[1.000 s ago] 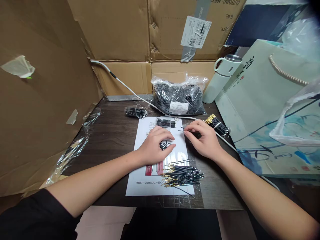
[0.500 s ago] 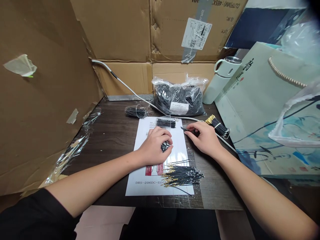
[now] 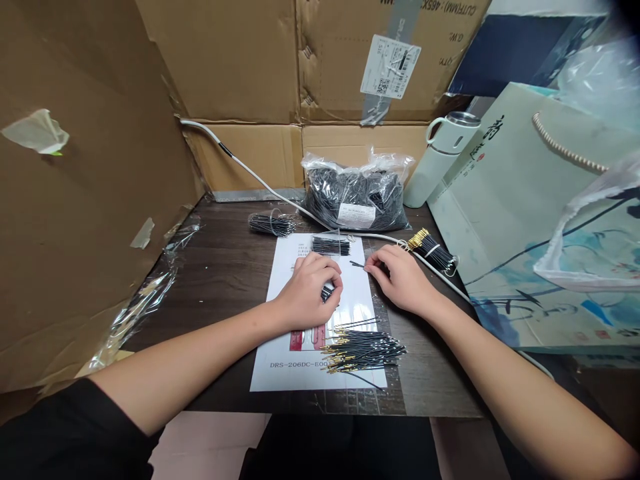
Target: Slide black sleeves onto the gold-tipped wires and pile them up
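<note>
Curled over the middle of a printed white sheet, my left hand is closed around a small bunch of short black wires, most of it hidden by my fingers. My right hand is at the sheet's right edge, thumb and index finger pinching a few thin black wires whose ends stick out to the left. Just behind, more black wires lie in a small clear holder. Nearer my body, a loose pile of black wires with gold-coloured ends spreads across the sheet.
A plastic bag of black wires stands at the back, with a tied bundle to its left. Another gold-tipped bundle lies right, beside a white cable. A bottle, paper bag and cardboard wall surround the table.
My right hand has shifted a little to the left, and the wires in its pinch now reach out over the sheet. My left hand stays nearly in place.
</note>
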Action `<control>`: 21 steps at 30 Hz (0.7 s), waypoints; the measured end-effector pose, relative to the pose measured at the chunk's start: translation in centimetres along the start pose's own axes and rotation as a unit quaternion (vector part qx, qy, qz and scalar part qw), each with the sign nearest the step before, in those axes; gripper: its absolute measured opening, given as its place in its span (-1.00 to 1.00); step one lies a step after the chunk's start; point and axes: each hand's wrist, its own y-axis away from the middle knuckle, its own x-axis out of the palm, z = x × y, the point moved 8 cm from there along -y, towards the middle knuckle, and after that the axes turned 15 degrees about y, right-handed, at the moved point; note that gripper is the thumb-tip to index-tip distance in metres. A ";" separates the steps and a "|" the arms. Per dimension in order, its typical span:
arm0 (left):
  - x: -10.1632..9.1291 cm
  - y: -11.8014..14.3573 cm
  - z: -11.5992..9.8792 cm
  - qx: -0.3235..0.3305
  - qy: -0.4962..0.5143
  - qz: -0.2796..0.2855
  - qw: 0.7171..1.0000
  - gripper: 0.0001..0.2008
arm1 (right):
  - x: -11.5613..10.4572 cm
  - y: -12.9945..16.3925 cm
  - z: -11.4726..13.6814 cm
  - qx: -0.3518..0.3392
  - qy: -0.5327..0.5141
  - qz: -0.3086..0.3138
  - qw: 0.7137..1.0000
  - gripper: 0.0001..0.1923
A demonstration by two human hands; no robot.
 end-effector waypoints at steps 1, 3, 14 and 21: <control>0.0 0.0 0.0 -0.001 0.004 0.001 1.000 -0.91 | 0.2 0.0 0.2 -0.007 -0.004 0.004 1.000 -0.88; 0.0 -0.1 -0.1 -0.003 0.010 0.002 1.000 -0.92 | 0.5 -0.1 0.4 -0.012 -0.005 0.014 1.000 -0.87; 0.0 -0.1 0.3 -0.002 0.010 0.000 1.000 -0.95 | 0.9 -0.9 0.7 -0.033 0.018 0.036 0.999 -0.85; -0.3 -0.2 0.5 -0.009 0.023 -0.017 1.000 -0.93 | -1.1 -0.3 1.7 -0.045 0.014 0.016 0.999 -0.85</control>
